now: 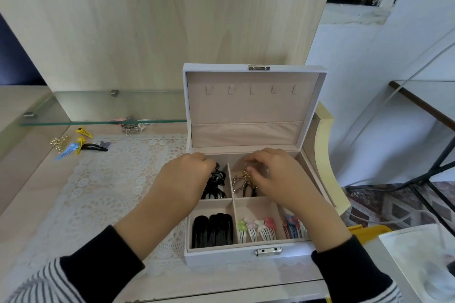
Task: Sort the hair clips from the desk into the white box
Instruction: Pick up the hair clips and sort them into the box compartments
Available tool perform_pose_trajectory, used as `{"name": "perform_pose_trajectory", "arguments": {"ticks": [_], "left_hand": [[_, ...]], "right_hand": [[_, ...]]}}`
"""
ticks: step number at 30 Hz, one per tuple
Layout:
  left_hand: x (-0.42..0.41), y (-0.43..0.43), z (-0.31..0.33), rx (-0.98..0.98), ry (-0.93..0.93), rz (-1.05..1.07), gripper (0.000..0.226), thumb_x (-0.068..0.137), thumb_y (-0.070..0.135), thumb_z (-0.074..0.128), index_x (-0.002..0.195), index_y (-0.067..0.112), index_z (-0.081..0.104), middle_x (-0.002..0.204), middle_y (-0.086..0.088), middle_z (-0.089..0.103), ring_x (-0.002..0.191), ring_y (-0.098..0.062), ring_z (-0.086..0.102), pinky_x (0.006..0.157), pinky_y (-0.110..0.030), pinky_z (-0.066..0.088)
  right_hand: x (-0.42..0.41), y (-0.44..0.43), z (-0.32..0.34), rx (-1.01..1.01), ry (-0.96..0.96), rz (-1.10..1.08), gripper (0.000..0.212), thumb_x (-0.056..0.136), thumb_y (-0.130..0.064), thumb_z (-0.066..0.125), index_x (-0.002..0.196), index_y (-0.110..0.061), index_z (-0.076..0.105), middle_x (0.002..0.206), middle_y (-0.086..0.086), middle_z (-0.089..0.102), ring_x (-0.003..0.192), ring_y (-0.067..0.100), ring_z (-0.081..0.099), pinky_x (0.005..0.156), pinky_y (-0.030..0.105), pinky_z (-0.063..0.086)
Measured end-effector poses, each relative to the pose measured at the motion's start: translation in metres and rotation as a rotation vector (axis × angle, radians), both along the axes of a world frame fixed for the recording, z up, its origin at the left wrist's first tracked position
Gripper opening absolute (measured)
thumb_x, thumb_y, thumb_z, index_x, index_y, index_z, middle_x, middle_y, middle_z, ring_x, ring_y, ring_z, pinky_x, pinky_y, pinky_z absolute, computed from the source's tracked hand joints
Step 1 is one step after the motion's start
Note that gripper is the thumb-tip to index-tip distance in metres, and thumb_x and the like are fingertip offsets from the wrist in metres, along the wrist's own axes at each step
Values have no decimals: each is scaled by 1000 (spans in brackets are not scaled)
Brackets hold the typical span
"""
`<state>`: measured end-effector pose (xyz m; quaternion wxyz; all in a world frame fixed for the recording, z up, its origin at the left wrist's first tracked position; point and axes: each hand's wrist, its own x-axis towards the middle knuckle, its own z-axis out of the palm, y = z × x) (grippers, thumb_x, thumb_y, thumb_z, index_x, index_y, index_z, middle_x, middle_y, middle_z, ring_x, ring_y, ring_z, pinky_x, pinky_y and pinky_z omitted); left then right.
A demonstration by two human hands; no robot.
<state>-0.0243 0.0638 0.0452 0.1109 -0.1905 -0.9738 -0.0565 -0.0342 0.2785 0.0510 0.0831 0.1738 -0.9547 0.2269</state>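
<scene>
a: where is the white box [221, 258] sitting?

b: lower centre of the frame, on the lace mat [110, 179] that covers the desk [22, 179]. its lid [246, 106] stands open and upright against the wooden panel behind it.

a: and the hands?

b: both are inside the back row of compartments. the left hand [187, 174] is over the back left compartment, fingers curled down around a black claw clip [219, 176]. a second claw clip [214, 193] lies just below it in the same compartment.

a: the right one?

b: the right hand [273, 172] is over the back middle compartment, thumb and fingers drawn close together, pinching a gold clip [246, 173]. the oval metal clips [237, 183] lie right under it.

a: what fills the front row?

b: flat black clips [213, 230] on the left, bear clips [256, 229] in pastel colours in the middle, red and blue clips [293, 229] on the right, partly hidden by the right wrist.

a: anything outside the box?

b: yes, at the middle left of the frame. a yellow clip [84, 132], a blue clip [67, 151], a black clip with a purple butterfly [94, 147] and small gold clips [59, 142] lie close together by the mat's edge. a silver pile [131, 127] sits under the glass shelf [73, 122].
</scene>
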Motion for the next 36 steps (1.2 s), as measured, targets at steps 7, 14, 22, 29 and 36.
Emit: {"name": "perform_pose_trajectory", "arguments": {"ticks": [7, 14, 22, 29, 36], "left_hand": [[-3, 5, 0, -44, -45, -4, 13, 91, 8, 58, 92, 15, 68, 87, 0, 62, 83, -20, 60, 67, -32, 51], [8, 2, 0, 68, 255, -211, 22, 78, 5, 73, 99, 9, 72, 103, -6, 68, 107, -32, 63, 76, -41, 60], [17, -14, 5, 133, 291, -239, 34, 96, 29, 46, 124, 19, 62, 145, -6, 47, 139, -26, 37, 118, -42, 22], [30, -46, -6, 392, 356, -12, 31, 96, 28, 49, 121, 15, 62, 138, -5, 50, 133, -21, 44, 107, -50, 36], [33, -100, -31, 425, 322, 304, 37, 94, 34, 42, 119, 13, 58, 133, -8, 53, 124, -27, 51, 100, -46, 43]], "right_hand": [[4, -4, 1, 61, 5, -23, 26, 91, -30, 55, 113, -23, 65, 108, -6, 65, 101, 18, 55, 87, 40, 47], [19, -13, -1, 175, 180, -131, 24, 89, -35, 57, 104, -20, 68, 100, -3, 66, 96, 21, 57, 79, 36, 42], [30, -30, -6, 103, 275, -206, 44, 89, -47, 41, 119, -20, 60, 123, 3, 60, 115, 25, 54, 90, 41, 45], [44, -81, 5, -96, 312, -164, 48, 91, -40, 48, 132, -16, 47, 131, 3, 52, 121, 21, 47, 98, 39, 44], [54, -152, 19, -256, 447, -95, 41, 84, -19, 58, 124, -11, 52, 117, 4, 57, 108, 20, 52, 91, 32, 47]]}}
